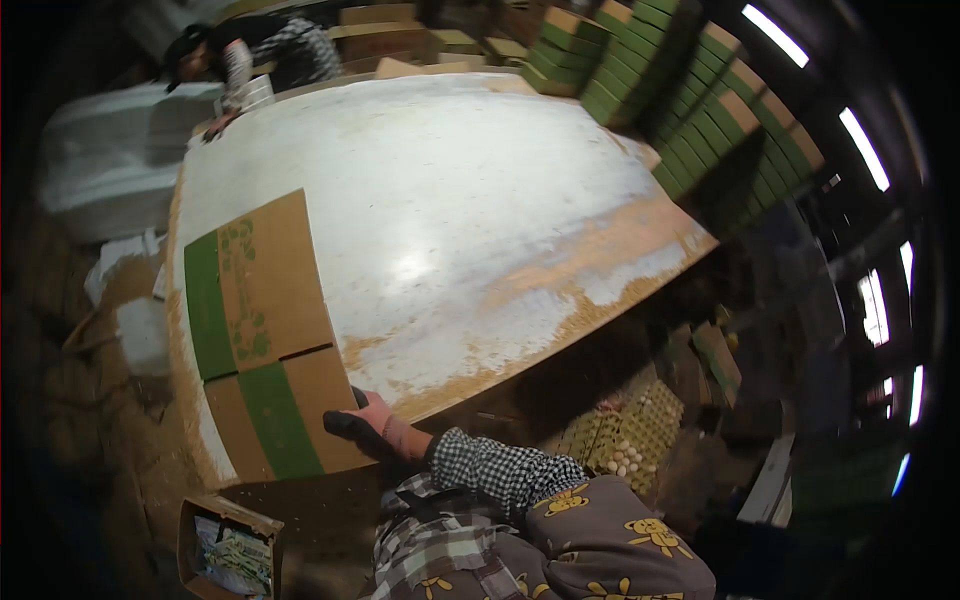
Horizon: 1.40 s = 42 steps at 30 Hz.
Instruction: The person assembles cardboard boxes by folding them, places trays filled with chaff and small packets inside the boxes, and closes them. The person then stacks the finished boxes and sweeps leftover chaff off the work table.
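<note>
A flat, folded cardboard box [282, 270], brown with green bands and green printed patterns, lies along the left side of a white-topped table [440, 180]. Its near part reaches the table's front left corner. My right hand [375, 424], in a pink glove with dark fingers, grips the box's near right edge. The dark fingertips rest over the cardboard; whatever part of the hand is under it stays hidden. My forearm in a black-and-white checked sleeve [510, 465] comes in from the right. My left hand does not show.
Tall stacks of green-and-brown boxes [690, 130] stand beyond the table's right side. A person [290, 50] leans over the far left corner. An open carton of packets [235, 550] sits at lower left. Egg trays [630, 440] holding several eggs stand to the right.
</note>
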Each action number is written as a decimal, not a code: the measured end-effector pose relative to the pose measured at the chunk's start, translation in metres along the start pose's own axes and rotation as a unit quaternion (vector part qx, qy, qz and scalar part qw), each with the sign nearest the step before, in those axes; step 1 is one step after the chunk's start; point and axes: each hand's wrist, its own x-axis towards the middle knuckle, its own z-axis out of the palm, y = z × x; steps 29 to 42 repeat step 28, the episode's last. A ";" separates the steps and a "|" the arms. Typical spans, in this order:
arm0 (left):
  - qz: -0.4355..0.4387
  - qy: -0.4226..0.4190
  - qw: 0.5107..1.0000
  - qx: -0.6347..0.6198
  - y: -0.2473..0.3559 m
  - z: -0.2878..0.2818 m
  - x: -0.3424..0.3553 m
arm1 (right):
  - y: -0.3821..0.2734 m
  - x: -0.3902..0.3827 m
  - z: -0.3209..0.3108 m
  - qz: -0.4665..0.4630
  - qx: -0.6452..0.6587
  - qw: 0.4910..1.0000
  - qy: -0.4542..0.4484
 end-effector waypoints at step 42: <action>0.376 -0.727 0.567 -0.095 0.520 0.511 -0.500 | 0.023 -0.446 -0.564 -0.463 0.483 0.522 0.530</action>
